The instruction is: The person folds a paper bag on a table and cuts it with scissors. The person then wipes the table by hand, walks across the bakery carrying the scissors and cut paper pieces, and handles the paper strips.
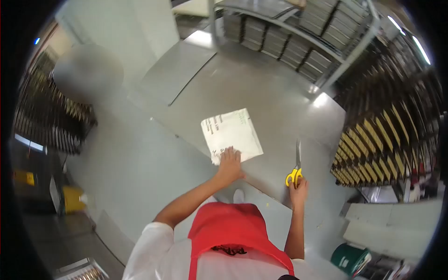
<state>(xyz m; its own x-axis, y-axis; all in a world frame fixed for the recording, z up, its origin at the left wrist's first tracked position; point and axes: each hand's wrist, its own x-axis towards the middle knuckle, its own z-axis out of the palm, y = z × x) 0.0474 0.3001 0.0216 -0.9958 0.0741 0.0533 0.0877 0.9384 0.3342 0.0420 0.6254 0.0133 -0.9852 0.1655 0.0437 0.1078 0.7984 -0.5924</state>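
A white printed bag (232, 134) lies flat near the front edge of the metal table (186, 112). My left hand (230, 164) rests on its lower edge with the fingers stretched out. To the right, my right hand (298, 191) holds yellow-handled scissors (295, 175) by the handles. The blades point away from me over the tabletop and look closed. A gap of bare metal separates the scissors from the bag. Whether the bag is sealed or cut cannot be made out.
Metal shelving (280, 23) with stacked pans (275, 44) stands at the table's back. A rack of trays (373, 149) rises at the right, another rack (56, 112) at the left. A green bucket (349, 258) sits lower right, a yellow container (73, 200) lower left.
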